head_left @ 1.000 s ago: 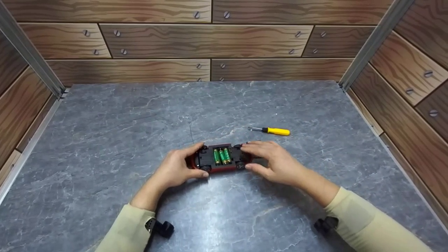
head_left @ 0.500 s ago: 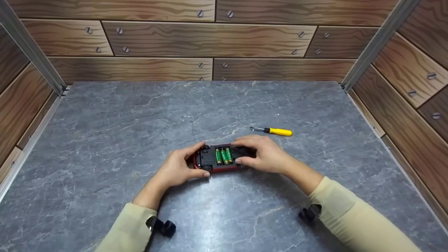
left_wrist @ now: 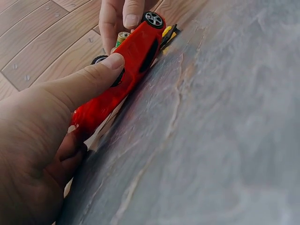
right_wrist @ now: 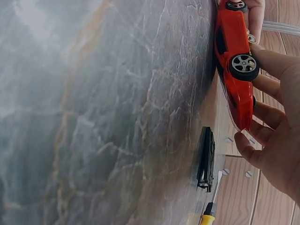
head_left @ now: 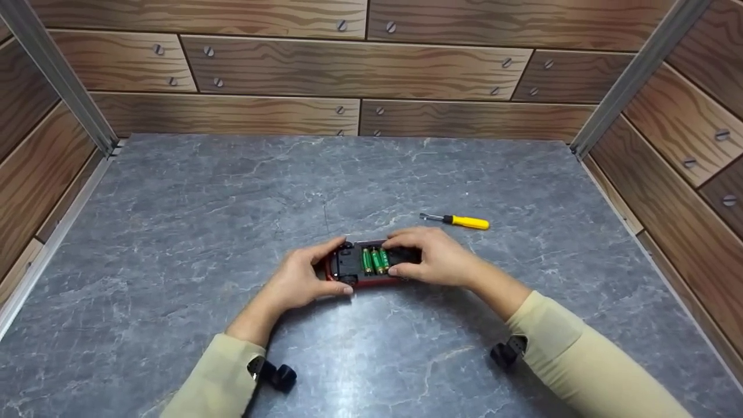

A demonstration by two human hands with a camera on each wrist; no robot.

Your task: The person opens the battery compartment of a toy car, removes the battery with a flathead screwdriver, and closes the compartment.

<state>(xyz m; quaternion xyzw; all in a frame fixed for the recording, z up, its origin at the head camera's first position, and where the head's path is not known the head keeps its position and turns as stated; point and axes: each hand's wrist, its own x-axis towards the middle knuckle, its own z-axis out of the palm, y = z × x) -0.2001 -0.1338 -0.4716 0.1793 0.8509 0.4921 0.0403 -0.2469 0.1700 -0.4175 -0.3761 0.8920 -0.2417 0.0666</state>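
A red toy car (head_left: 347, 262) lies upside down on the grey marbled table, its black underside facing up. Several green batteries (head_left: 374, 262) sit side by side in its uncovered compartment. My left hand (head_left: 296, 277) grips one end of the car, thumb along the near side and fingers on the far side. At the other end, my right hand (head_left: 438, 258) reaches over the car and pinches the rightmost battery (head_left: 384, 259) by its ends. That battery's metal end (left_wrist: 123, 35) shows above the car's side in the left wrist view.
Behind the right hand lies a yellow-handled screwdriver (head_left: 469, 222), its shaft pointing left. A black plastic piece (right_wrist: 206, 159) lies on the table near it in the right wrist view. Wood-patterned walls (head_left: 284, 64) enclose the table at the back and sides.
My right hand has moved left from the car's end to the batteries, and its fingertips have closed in on the rightmost one. The left hand keeps its hold on the car.
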